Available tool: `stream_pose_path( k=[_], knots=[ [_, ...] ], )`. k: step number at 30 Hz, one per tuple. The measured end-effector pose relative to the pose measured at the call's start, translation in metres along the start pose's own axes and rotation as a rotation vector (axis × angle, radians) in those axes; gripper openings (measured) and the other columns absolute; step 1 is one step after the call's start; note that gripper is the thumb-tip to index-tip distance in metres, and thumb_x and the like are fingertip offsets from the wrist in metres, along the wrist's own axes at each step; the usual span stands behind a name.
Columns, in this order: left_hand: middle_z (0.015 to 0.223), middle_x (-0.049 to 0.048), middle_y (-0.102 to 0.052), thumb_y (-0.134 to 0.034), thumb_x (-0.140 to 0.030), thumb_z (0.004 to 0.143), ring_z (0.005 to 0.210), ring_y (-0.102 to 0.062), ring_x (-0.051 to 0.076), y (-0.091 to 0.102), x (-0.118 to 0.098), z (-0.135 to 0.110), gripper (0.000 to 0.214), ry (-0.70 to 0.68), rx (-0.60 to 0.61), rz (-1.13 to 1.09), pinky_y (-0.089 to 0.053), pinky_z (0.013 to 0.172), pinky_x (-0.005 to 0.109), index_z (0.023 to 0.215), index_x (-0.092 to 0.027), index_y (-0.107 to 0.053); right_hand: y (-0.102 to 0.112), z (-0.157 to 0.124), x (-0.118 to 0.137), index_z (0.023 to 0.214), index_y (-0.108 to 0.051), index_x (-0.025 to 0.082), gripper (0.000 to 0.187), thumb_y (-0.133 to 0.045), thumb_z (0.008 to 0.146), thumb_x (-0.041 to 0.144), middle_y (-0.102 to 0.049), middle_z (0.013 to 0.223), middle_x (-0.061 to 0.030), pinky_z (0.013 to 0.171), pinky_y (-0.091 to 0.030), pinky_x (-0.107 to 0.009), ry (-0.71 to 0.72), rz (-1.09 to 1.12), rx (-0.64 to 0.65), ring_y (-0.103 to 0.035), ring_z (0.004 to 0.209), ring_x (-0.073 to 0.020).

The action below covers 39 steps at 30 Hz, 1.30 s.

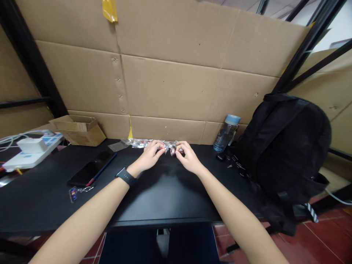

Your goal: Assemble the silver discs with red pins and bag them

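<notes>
Both my arms reach forward over a black table. My left hand, with a black watch on its wrist, has its fingers pinched on a small shiny item at the far edge. My right hand is closed too, its fingertips on a small round silvery piece between the two hands. A row of clear plastic packets with red and silver bits lies along the cardboard wall just behind my hands. What exactly each hand grips is too small to name.
A black backpack stands at the right with a clear water bottle beside it. At the left lie a dark phone, a pen, a keychain, an open cardboard box and white devices.
</notes>
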<state>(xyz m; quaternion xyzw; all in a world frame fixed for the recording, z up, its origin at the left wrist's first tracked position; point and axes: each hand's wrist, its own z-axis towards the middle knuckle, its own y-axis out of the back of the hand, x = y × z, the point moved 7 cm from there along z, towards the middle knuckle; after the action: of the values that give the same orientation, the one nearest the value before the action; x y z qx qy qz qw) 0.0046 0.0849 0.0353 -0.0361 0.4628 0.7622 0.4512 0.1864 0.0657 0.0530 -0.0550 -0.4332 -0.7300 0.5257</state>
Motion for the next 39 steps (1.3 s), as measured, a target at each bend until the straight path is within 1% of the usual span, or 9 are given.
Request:
stream_pose_path(
  k=[5, 9, 12, 16, 21, 24, 28, 33, 39],
  knots=[
    [0.12, 0.0048, -0.059, -0.047, -0.039, 0.101, 0.117, -0.052, 0.023, -0.008, -0.005, -0.001, 0.021, -0.009, -0.021, -0.063, -0.037, 0.107, 0.042, 0.098, -0.025, -0.064, -0.006, -0.002, 0.004, 0.09, -0.06, 0.021, 0.008, -0.055, 0.094, 0.026, -0.056, 0.118, -0.0104, 0.092, -0.049, -0.036, 0.03, 0.048, 0.007, -0.055, 0.118, -0.0222],
    [0.121, 0.0052, -0.059, -0.05, -0.039, 0.1, 0.118, -0.052, 0.024, -0.01, -0.006, -0.002, 0.021, 0.006, -0.025, -0.064, -0.038, 0.107, 0.044, 0.098, -0.025, -0.066, -0.01, -0.002, -0.003, 0.088, -0.061, 0.02, 0.012, -0.058, 0.093, 0.031, -0.058, 0.118, -0.0107, 0.083, -0.054, -0.033, -0.028, 0.131, 0.012, -0.06, 0.109, -0.0213],
    [0.119, 0.0057, -0.059, -0.052, -0.04, 0.099, 0.119, -0.052, 0.025, -0.011, -0.005, -0.003, 0.021, 0.014, -0.023, -0.064, -0.038, 0.106, 0.044, 0.096, -0.025, -0.066, -0.016, -0.003, -0.011, 0.087, -0.06, 0.019, 0.019, -0.063, 0.09, 0.038, -0.058, 0.122, -0.0103, 0.081, -0.058, -0.035, -0.127, 0.309, 0.038, -0.066, 0.098, -0.0198],
    [0.118, 0.0052, -0.059, -0.054, -0.039, 0.098, 0.118, -0.052, 0.024, -0.009, -0.006, -0.003, 0.02, 0.011, -0.043, -0.061, -0.038, 0.106, 0.044, 0.097, -0.025, -0.067, -0.028, -0.006, -0.019, 0.088, -0.057, 0.019, 0.032, -0.073, 0.083, 0.047, -0.059, 0.125, -0.0077, 0.079, -0.063, -0.038, -0.328, 0.681, 0.057, -0.072, 0.084, -0.0167],
    [0.116, 0.004, -0.06, -0.057, -0.036, 0.097, 0.117, -0.054, 0.022, -0.004, -0.01, -0.002, 0.015, -0.012, -0.106, -0.071, -0.038, 0.108, 0.042, 0.097, -0.025, -0.067, -0.033, -0.009, -0.015, 0.087, -0.058, 0.019, 0.034, -0.078, 0.08, 0.045, -0.062, 0.115, -0.0047, 0.079, -0.064, -0.04, -0.395, 0.886, 0.024, -0.073, 0.088, -0.0192],
    [0.114, 0.004, -0.06, -0.058, -0.035, 0.097, 0.116, -0.055, 0.022, -0.002, -0.012, -0.001, 0.014, -0.017, -0.134, -0.078, -0.039, 0.106, 0.042, 0.097, -0.025, -0.067, -0.032, -0.01, -0.014, 0.095, -0.06, 0.023, 0.031, -0.08, 0.079, 0.042, -0.062, 0.116, -0.0034, 0.076, -0.065, -0.042, -0.423, 0.946, 0.003, -0.072, 0.091, -0.0207],
    [0.111, 0.0041, -0.06, -0.059, -0.034, 0.096, 0.115, -0.056, 0.022, 0.001, -0.017, -0.002, 0.013, -0.018, -0.154, -0.071, -0.041, 0.105, 0.041, 0.095, -0.025, -0.069, -0.033, -0.011, -0.014, 0.122, -0.061, 0.034, 0.049, -0.082, 0.077, 0.039, -0.063, 0.125, -0.0045, 0.076, -0.064, -0.042, -0.46, 0.969, 0.009, -0.072, 0.09, -0.02],
    [0.109, 0.0045, -0.062, -0.062, -0.035, 0.094, 0.112, -0.057, 0.023, 0.004, -0.02, -0.003, 0.013, 0.017, -0.2, -0.041, -0.041, 0.104, 0.044, 0.095, -0.026, -0.071, -0.035, -0.012, -0.016, 0.125, -0.068, 0.029, 0.049, -0.081, 0.079, 0.037, -0.068, 0.122, -0.007, 0.081, -0.063, -0.038, -0.488, 0.952, 0.01, -0.072, 0.095, -0.0201],
    [0.107, 0.0038, -0.062, -0.065, -0.035, 0.092, 0.109, -0.057, 0.023, 0.007, -0.021, -0.004, 0.011, 0.057, -0.253, 0.012, -0.042, 0.102, 0.044, 0.092, -0.026, -0.072, -0.034, -0.012, -0.015, 0.132, -0.065, 0.027, 0.068, -0.088, 0.068, 0.029, -0.075, 0.109, -0.0061, 0.082, -0.063, -0.038, -0.53, 0.934, -0.012, -0.073, 0.093, -0.0213]
  ],
)
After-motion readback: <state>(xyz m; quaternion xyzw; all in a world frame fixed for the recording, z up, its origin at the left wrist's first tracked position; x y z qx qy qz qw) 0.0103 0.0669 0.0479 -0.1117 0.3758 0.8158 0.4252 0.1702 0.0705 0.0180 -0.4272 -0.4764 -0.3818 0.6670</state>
